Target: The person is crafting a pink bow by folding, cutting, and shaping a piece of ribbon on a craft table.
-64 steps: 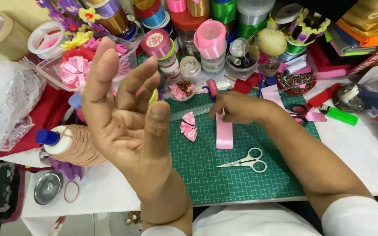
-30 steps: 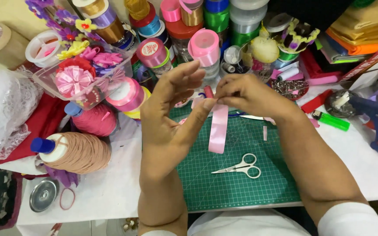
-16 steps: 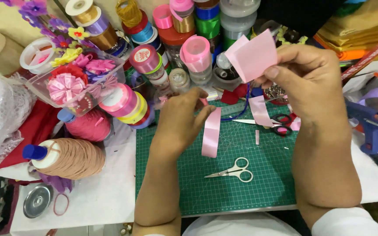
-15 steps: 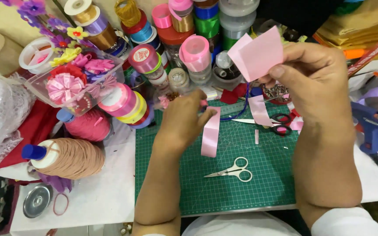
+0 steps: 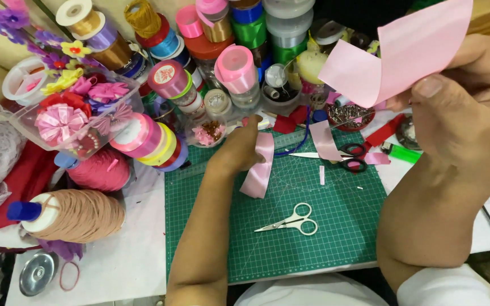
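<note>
Over a green cutting mat (image 5: 313, 238) on a crowded craft table (image 5: 137, 255), you are working with both bare hands. Your right hand (image 5: 466, 107) is raised toward the upper right, close to the camera, with thumb and fingers closed on a short, wide piece of pink ribbon (image 5: 404, 48), which is curving in the air above the clutter. Your left hand (image 5: 239, 148) is reaching down to the far edge of the mat, fingers curled around the top end of a longer pink ribbon strip (image 5: 258, 167); the strip is trailing from that hand down across the mat. Just below it, small white-handled scissors (image 5: 290, 222) are lying on the mat, blades pointing left. Black-handled scissors (image 5: 344, 158) are resting near the mat's far right corner, beside another loose pink ribbon scrap (image 5: 323, 141). Behind the mat, spools of coloured ribbon (image 5: 236, 68) are standing in a dense group. To the left, a clear box of ribbon flowers (image 5: 69, 110), a pink thread cone (image 5: 100, 170) and a tan thread cone (image 5: 77, 215) are sitting well apart from your hands.
</note>
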